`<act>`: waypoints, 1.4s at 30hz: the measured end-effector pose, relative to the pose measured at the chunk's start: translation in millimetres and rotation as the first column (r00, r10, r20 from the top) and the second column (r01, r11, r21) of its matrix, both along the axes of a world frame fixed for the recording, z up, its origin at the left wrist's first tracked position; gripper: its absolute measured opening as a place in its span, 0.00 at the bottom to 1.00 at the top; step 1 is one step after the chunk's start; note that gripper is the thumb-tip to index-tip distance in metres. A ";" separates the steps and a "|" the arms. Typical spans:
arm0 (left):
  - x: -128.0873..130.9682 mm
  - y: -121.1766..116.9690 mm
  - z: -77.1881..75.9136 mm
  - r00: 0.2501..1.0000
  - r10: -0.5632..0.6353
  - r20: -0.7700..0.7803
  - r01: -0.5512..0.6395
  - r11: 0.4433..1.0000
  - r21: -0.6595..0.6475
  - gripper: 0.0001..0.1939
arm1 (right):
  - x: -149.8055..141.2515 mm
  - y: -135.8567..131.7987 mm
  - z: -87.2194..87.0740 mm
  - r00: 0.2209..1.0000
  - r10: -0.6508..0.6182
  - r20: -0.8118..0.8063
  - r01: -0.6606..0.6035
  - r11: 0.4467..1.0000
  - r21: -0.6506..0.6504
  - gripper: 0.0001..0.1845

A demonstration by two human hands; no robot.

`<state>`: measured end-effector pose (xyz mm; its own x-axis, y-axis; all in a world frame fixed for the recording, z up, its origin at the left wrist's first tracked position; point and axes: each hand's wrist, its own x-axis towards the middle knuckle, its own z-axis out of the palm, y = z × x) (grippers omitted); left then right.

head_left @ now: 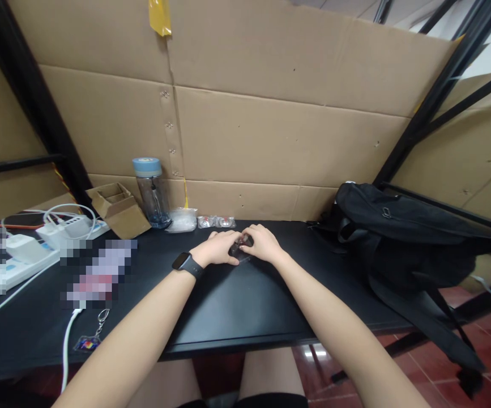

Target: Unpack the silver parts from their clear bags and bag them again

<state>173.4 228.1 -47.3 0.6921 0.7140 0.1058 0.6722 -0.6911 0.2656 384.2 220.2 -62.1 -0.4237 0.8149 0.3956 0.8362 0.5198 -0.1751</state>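
Observation:
Both hands meet over the black tabletop [245, 306], around one small dark object [240, 245]. It looks partly shiny, and the fingers hide much of it, so its kind cannot be made out. My left hand [220, 247], with a black watch [183, 262] on the wrist, curls round its left side. From the right, my right hand [263, 242] closes on it with thumb and fingers. A thin clear edge shows just below the object. Beyond the hands lie two small round items in clear wrapping [216, 221] and a clear plastic packet [182, 220].
A blue-lidded bottle [152, 195] and an open cardboard box [122, 212] stand back left. Power strips with cables [64, 229], a blurred-out flat item [101, 272] and a keychain [88, 342] lie left. A black bag [406, 238] sits right. Cardboard panels [262, 141] rise behind.

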 end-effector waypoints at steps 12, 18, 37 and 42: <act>-7.8 10.2 -8.9 0.998 0.027 0.054 -0.034 0.988 0.152 0.18 | 29.1 12.4 -2.0 0.936 0.247 -0.252 -0.273 0.959 -0.074 0.13; -3.7 8.9 -3.3 0.990 0.046 0.137 -0.064 0.989 0.134 0.06 | 30.0 11.9 -1.2 0.927 0.205 -0.315 -0.240 0.968 -0.074 0.02; 8.0 5.3 -12.2 0.920 0.306 0.245 -0.314 0.949 -0.007 0.21 | 32.2 8.5 -2.2 0.915 0.003 -0.404 -0.125 0.953 -0.276 0.24; 11.5 -3.0 -13.3 0.969 0.222 0.112 -0.243 0.939 0.245 0.13 | 22.2 3.1 1.1 0.998 0.037 -0.057 -0.043 0.993 -0.110 0.16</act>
<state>184.9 225.2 -60.6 0.4916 0.7955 0.3542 0.8056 -0.5699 0.1619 406.4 223.3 -61.0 -0.4371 0.8379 0.3268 0.8025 0.5274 -0.2791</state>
